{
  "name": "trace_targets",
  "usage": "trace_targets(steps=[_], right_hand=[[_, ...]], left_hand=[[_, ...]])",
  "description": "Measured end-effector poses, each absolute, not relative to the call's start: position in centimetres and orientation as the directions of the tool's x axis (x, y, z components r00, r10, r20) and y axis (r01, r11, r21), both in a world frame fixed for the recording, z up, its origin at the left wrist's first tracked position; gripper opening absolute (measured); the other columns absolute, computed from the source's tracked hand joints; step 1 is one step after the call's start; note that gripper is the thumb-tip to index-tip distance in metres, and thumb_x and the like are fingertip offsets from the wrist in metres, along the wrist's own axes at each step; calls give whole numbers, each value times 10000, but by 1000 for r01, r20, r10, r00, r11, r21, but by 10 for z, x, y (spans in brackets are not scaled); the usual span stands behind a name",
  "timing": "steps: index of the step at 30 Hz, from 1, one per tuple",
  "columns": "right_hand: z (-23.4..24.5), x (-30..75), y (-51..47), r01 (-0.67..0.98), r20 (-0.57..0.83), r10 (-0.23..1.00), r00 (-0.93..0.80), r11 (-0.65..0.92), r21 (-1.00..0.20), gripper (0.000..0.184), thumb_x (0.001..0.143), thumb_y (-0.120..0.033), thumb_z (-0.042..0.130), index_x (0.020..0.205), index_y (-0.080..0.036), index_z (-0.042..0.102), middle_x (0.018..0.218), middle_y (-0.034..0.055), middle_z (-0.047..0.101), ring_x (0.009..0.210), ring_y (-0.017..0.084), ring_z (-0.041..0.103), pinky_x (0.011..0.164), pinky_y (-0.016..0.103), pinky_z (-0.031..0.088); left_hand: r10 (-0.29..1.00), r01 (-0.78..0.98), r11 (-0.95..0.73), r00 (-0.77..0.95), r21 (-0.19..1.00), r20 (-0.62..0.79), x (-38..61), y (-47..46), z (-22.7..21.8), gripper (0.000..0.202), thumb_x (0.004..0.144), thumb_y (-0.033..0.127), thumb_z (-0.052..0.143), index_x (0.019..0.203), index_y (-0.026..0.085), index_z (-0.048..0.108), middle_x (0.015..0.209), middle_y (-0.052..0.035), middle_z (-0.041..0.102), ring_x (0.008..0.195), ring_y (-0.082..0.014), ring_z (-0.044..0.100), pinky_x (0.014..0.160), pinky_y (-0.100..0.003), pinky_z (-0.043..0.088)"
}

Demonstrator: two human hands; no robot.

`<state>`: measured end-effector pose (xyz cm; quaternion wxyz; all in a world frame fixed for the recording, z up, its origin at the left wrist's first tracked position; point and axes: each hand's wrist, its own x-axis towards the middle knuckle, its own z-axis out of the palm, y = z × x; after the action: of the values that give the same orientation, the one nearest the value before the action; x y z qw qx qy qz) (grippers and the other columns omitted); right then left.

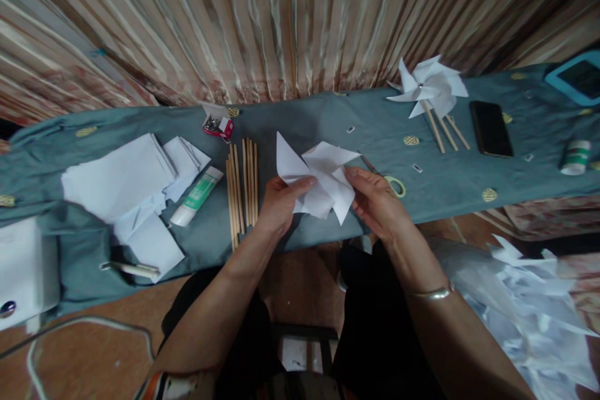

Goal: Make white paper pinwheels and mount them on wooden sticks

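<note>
Dead centre of the frame, just above the near edge of the desk with its grey-green cloth, the person holds up a white paper piece, cut and folded into pointed flaps. It is lifted clear of the cloth, I would say so that both hands can get at its two faces at once. The left hand has its fingers closed on the lower left part, thumb laid flat across the front to pin a flap down. The right hand pinches the right edge between thumb and fingers, which steadies it from the other side. The paper is plain and crisp, with one tall triangular point standing up at its left and softer overlapping folds in the middle. Supplies lie within easy reach: a row of slim wooden sticks just left of the left hand, a white and green glue tube beyond them, and a loose stack of white sheets at middle left. Green-handled scissors peek out behind the right hand. Finished white paper pinwheels on sticks are set aside at upper right, beside a black phone.
</note>
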<state>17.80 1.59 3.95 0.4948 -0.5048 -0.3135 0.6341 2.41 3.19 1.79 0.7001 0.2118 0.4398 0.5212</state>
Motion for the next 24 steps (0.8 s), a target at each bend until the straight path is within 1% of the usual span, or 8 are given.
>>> trace_targets(steps=[4, 7, 11, 16, 20, 24], right_hand=[[37, 176, 15, -278, -285, 958, 20, -269, -922, 291, 627, -474, 833, 682, -228, 688, 639, -29, 670, 573, 129, 587, 527, 242, 492], [37, 174, 14, -243, -263, 963, 49, -244, -939, 284, 614, -466, 845, 681, -232, 699, 624, -31, 657, 576, 127, 578, 516, 239, 468], [38, 174, 15, -193, -259, 964, 61, -243, -951, 293, 609, -482, 842, 670, -232, 701, 619, -28, 655, 548, 121, 556, 497, 242, 454], [37, 175, 16, -172, -260, 963, 75, -244, -954, 325, 560, -481, 856, 656, -218, 692, 625, -29, 660, 552, 108, 551, 508, 229, 447], [38, 176, 16, -153, -275, 959, 72, -262, -953, 323, 553, -460, 857, 649, -205, 684, 623, -29, 656, 529, 93, 521, 494, 222, 423], [39, 178, 16, -144, -275, 958, 76, -263, -954, 314, 550, -444, 857, 650, -207, 679, 600, -37, 637, 515, 90, 504, 494, 226, 414]], left_hand=[[922, -543, 357, 75, 760, -380, 25, 32, 17, 300, 484, 237, 873, 739, 157, 737, 800, -48, 766, 732, -191, 702, 735, -313, 541], [927, -552, 349, 86, 757, -364, 25, 32, 16, 320, 489, 262, 883, 758, 161, 741, 819, -52, 770, 772, -204, 709, 772, -324, 542], [924, -570, 364, 119, 737, -364, 26, 32, 18, 352, 512, 322, 888, 789, 156, 748, 793, -57, 768, 772, -209, 711, 779, -324, 543], [915, -563, 386, 134, 731, -380, 26, 32, 19, 390, 519, 360, 887, 801, 135, 738, 772, -64, 762, 762, -221, 717, 779, -332, 537], [913, -539, 394, 139, 744, -382, 25, 31, 19, 356, 502, 309, 873, 778, 132, 735, 737, -52, 753, 715, -204, 703, 756, -316, 527], [922, -515, 380, 148, 768, -357, 24, 31, 17, 238, 512, 239, 789, 719, 148, 715, 678, -17, 725, 682, -187, 677, 704, -291, 505]])
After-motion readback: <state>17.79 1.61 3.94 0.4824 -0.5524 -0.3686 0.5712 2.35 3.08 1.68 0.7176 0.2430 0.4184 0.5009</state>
